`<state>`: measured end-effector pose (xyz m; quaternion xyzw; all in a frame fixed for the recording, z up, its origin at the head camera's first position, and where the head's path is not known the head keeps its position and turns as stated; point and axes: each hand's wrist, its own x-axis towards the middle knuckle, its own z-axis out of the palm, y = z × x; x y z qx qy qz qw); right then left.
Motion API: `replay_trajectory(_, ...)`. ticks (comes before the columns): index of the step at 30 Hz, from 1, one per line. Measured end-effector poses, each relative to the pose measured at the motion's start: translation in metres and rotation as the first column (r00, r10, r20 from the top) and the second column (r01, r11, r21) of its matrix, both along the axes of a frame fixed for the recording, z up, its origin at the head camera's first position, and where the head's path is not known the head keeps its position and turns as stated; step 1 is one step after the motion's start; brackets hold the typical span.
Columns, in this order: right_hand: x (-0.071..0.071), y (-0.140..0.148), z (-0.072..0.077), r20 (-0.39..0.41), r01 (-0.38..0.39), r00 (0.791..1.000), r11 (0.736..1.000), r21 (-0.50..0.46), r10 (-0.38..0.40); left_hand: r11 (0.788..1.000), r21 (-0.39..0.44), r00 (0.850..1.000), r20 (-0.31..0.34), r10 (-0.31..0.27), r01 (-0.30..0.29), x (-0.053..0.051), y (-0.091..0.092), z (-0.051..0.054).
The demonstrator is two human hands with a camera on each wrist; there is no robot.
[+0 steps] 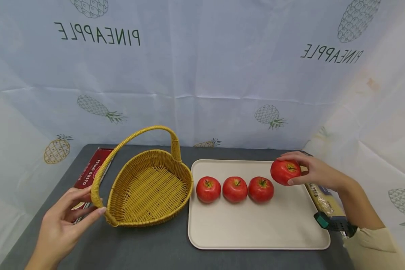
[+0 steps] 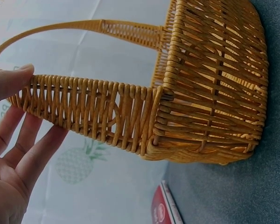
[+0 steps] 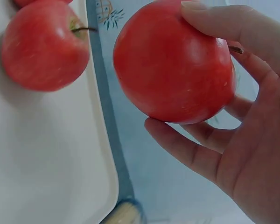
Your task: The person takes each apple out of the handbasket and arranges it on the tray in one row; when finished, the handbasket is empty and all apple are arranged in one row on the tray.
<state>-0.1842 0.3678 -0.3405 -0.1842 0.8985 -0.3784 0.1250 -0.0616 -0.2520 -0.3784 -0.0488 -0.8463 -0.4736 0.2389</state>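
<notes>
My left hand pinches the handle of a yellow wicker basket between thumb and fingers; the left wrist view shows the thumb on one side of the handle and fingers on the other. No item lies inside the basket. My right hand grips a red apple, which the right wrist view shows raised above the tray's far right part. On the beige tray, three more red apples stand in a row: left apple, middle apple and right apple.
A red package with "PRIMO GUSTO" lettering lies behind the left hand, partly hidden by the basket handle. Right of the tray, a yellowish package lies under the right forearm. A white pineapple-print cloth hangs behind the dark grey table.
</notes>
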Motion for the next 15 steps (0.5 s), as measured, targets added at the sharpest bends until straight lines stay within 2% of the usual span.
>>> replay_trajectory(7, 0.009, 0.013, -0.019, -0.004, 0.038, 0.999, 0.999, 0.012, -0.038, 1.0, -0.004, 1.0, 0.019, 0.012, -0.012, 0.0, 0.0, -0.001)
replay_trajectory(15, 0.018, 0.021, -0.035, 0.018, 0.076, 0.997, 0.997, -0.005, -0.076, 1.0, -0.003, 1.0, -0.009, -0.009, 0.009, -0.001, -0.002, -0.002)
